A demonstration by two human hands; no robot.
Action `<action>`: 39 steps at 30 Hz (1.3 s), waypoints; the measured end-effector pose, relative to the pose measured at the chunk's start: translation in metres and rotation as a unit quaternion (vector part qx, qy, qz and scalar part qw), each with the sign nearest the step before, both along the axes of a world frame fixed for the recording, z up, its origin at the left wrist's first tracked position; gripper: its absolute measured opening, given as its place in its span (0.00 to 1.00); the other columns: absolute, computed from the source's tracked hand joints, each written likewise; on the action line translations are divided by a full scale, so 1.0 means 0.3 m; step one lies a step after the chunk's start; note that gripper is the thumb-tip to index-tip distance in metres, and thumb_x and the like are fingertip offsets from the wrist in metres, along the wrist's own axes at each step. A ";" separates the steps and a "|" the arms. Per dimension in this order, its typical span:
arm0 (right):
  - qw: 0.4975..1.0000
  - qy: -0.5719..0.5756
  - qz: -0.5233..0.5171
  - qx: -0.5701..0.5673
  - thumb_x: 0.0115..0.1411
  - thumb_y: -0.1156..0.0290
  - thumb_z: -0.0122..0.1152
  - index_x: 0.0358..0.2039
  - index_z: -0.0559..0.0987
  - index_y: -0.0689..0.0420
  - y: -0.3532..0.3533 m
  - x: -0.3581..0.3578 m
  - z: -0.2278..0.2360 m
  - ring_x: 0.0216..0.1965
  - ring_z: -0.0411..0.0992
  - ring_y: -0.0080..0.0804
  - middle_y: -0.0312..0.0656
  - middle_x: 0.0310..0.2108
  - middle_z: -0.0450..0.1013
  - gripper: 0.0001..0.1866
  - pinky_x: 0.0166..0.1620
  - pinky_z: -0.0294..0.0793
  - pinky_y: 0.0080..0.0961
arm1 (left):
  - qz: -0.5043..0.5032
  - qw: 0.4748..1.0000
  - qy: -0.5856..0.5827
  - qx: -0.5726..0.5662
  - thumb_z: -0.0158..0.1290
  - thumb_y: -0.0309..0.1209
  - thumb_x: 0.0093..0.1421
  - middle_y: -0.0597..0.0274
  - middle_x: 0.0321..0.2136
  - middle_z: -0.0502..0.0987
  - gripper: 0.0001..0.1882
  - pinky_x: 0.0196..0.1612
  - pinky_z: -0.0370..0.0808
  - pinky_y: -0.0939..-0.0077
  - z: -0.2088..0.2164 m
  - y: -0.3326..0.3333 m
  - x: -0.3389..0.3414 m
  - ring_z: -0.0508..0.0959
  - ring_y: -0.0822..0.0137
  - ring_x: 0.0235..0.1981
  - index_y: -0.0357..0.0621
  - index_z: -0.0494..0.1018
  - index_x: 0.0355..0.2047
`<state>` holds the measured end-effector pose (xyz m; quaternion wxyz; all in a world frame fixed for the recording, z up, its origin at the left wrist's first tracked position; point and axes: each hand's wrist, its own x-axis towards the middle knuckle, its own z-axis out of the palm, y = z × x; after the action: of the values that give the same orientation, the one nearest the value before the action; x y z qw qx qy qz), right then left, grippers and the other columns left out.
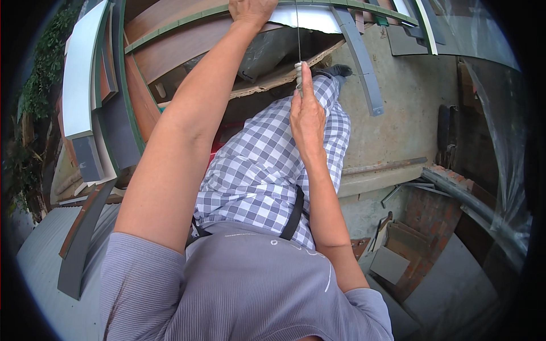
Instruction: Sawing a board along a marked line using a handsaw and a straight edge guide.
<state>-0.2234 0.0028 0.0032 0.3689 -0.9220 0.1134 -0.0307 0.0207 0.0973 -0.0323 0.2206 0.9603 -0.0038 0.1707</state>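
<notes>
At the top edge of the head view my left hand [250, 10] lies on a long green bamboo strip [176, 26], its fingers bent around it and partly cut off by the frame. My right hand [309, 113] is closed around the pale ribbed handle of a long thin-bladed tool [298, 42]. One finger stretches along the handle. The blade shows edge-on as a narrow line and runs away from me to the strip. Whether the blade touches the strip I cannot tell.
Wooden boards [170, 59] lie beneath the strip. A grey bar [359, 62] slopes down at the right. White and grey panels [82, 85] are stacked at the left, above corrugated sheeting [42, 256]. Clear plastic sheeting [495, 131] hangs at the far right.
</notes>
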 end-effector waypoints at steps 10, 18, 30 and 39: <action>0.999 -0.016 0.022 -0.030 0.62 0.72 0.47 0.65 0.55 0.45 -0.030 0.184 0.054 0.29 0.75 0.53 0.54 0.25 0.73 0.30 0.34 0.72 0.46 | 0.020 1.000 -0.018 0.006 0.38 0.45 0.64 0.43 0.24 0.77 0.19 0.33 0.75 0.49 0.004 0.043 0.108 0.79 0.45 0.28 0.47 0.71 0.42; 0.998 0.052 0.019 0.009 0.61 0.75 0.47 0.66 0.53 0.42 -0.028 0.076 0.069 0.27 0.75 0.48 0.53 0.22 0.72 0.34 0.33 0.70 0.44 | 0.036 0.999 -0.011 0.008 0.38 0.46 0.64 0.43 0.24 0.78 0.21 0.35 0.74 0.48 0.014 0.053 0.056 0.79 0.44 0.27 0.48 0.71 0.49; 0.999 -0.013 0.027 -0.023 0.62 0.72 0.46 0.64 0.55 0.47 -0.002 0.341 0.072 0.32 0.73 0.61 0.59 0.27 0.74 0.30 0.37 0.69 0.50 | -0.023 0.996 -0.071 -0.049 0.39 0.42 0.62 0.50 0.24 0.79 0.14 0.32 0.74 0.53 0.035 0.035 0.010 0.79 0.47 0.27 0.53 0.70 0.39; 1.000 -0.006 0.022 -0.007 0.62 0.75 0.46 0.67 0.51 0.41 -0.009 0.038 0.017 0.19 0.69 0.38 0.49 0.16 0.68 0.34 0.30 0.67 0.41 | -0.024 0.994 -0.080 -0.072 0.40 0.41 0.61 0.50 0.23 0.79 0.13 0.31 0.74 0.53 0.027 0.060 0.013 0.79 0.49 0.27 0.52 0.71 0.37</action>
<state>-0.2118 -0.0001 0.0082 0.3640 -0.9265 0.0906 -0.0288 0.0246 0.1152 -0.0244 0.2919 0.9249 -0.0324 0.2413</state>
